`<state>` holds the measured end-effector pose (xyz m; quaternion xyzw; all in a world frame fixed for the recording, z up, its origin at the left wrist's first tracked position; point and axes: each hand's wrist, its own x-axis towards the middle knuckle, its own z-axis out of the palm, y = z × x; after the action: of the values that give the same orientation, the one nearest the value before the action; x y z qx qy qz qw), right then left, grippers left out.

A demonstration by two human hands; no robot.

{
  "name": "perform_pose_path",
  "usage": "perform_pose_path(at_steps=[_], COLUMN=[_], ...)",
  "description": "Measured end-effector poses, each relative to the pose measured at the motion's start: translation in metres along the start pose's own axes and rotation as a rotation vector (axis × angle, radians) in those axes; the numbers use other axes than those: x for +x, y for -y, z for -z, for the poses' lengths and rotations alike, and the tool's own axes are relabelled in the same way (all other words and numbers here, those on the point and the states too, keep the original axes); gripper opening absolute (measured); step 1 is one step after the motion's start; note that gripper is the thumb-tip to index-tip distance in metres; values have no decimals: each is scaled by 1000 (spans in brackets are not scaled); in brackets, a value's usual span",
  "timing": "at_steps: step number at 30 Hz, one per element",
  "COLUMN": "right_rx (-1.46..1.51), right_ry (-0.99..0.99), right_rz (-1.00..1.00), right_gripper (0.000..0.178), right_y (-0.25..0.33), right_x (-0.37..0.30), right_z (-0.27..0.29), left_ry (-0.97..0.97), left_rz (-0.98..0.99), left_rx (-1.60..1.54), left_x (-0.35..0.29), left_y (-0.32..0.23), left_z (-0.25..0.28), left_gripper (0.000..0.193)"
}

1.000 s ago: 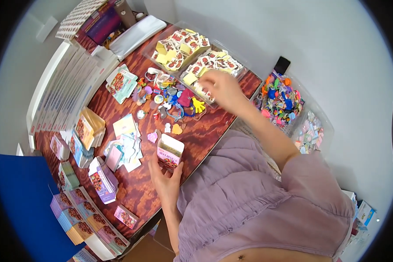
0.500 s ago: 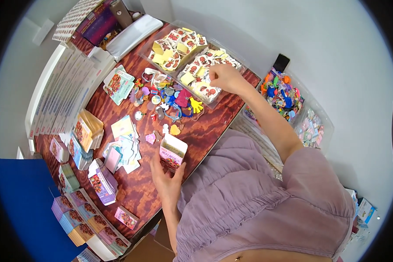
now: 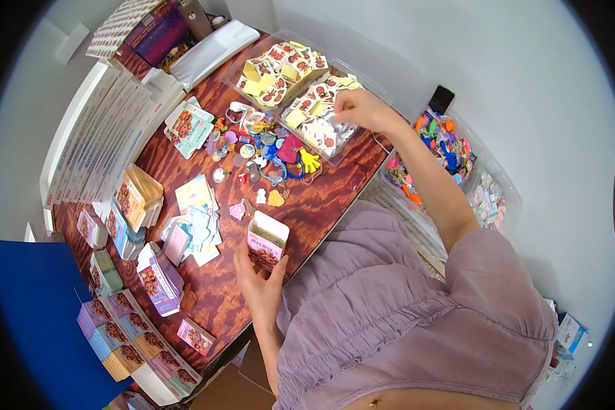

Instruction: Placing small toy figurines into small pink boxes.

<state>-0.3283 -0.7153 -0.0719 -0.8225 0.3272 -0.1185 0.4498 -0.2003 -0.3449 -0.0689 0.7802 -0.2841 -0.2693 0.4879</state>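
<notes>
Hands apart, loose trinkets, cards nearby

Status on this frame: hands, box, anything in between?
Left hand gripping pink box, top open. Right hand at printed packets, grip unclear. Loose trinkets between box and packets.

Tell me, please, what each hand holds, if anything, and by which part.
The left hand holds an open pink box by its lower part. Whether the right hand holds anything cannot be told.
</notes>
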Motion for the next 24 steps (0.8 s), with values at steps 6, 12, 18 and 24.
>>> perform_pose_path(at_steps=[6, 12, 18, 24], right_rx=[230, 301, 371, 347], right_ry=[-128, -267, -221, -206], right_rz=[-149, -126, -166, -183], right_gripper=[10, 9, 10, 14], right_y=[3, 3, 4, 5], right_x=[-1, 1, 2, 1], right_z=[13, 8, 5, 6], left_ry=[5, 2, -2, -13], left_rz=[20, 26, 17, 1], left_rx=[13, 15, 37, 19], left_x=[0, -1, -1, 0], left_y=[3, -3, 0, 4], left_z=[1, -1, 0, 0], left_gripper=[70, 69, 71, 71])
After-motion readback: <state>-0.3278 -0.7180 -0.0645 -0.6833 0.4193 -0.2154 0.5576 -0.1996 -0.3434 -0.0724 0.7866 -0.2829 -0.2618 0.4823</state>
